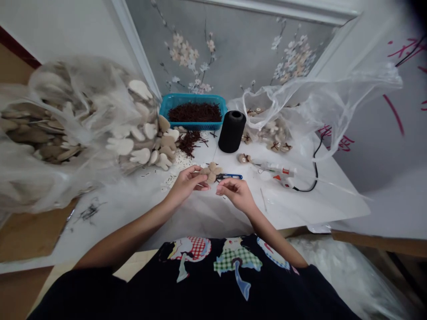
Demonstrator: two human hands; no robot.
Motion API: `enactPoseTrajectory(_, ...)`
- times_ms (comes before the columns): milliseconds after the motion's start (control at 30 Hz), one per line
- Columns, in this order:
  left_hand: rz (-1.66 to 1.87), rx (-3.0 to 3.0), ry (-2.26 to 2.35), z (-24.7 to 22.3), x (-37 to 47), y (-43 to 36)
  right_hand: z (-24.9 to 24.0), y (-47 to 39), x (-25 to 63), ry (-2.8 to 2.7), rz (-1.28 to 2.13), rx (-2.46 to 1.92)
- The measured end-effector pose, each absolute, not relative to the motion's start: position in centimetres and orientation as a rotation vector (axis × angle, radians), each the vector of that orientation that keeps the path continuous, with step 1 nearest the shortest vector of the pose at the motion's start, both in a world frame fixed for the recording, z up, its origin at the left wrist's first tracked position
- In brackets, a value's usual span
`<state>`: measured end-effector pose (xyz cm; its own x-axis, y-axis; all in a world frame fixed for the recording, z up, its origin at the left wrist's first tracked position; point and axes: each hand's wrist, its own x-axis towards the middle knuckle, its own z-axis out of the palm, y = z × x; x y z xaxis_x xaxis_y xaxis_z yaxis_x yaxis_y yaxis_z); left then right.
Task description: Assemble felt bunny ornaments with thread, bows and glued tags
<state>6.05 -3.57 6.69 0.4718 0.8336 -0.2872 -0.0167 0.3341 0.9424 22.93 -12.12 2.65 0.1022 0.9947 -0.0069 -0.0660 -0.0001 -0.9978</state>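
My left hand grips a beige, fuzzy piece with several rounded lobes between thumb and fingers. Just to the right, my right hand is closed in a pinch; whatever it pinches is too small to make out. Blue-handled thread snips lie on the table behind my right hand, partly hidden by the lobed piece. A black cone of thread stands upright beyond my hands. Dark brown bows are heaped to its left, beside small pale pieces scattered over the white surface.
A teal basket holds many brown bows. On the left, a large clear bag spills beige and white felt shapes. A glue gun with a black cord lies right, near a bow-trimmed piece. Another clear bag holds similar pieces.
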Motion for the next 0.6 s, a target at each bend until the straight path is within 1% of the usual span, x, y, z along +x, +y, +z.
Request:
enactPoseTrajectory(133, 0.651, 1.039, 0.902, 6.8, 5.7, -4.1, 2.8, -12.4, 23.4, -1.125, 1.044, -1.266)
enactPoseTrajectory(267, 0.640, 1.034, 0.852, 6.7, 5.4, -4.7, 3.1, -12.0, 23.0, -1.341, 0.859, -1.305)
enactPoseTrajectory(433, 0.655, 1.035, 0.863, 6.3, 4.9, -4.9, 3.6, -11.8, 22.2, -1.509, 0.769, -1.318)
enactPoseTrajectory(500, 0.684, 1.036, 0.900, 6.2, 4.9, -5.0, 3.8, -12.4, 22.1, -1.567, 0.642, -1.309)
enactPoseTrajectory(600, 0.720, 1.057, 0.933, 5.9, 5.1, -5.5, 4.3, -13.4, 22.2, -1.739, 0.347, -1.299)
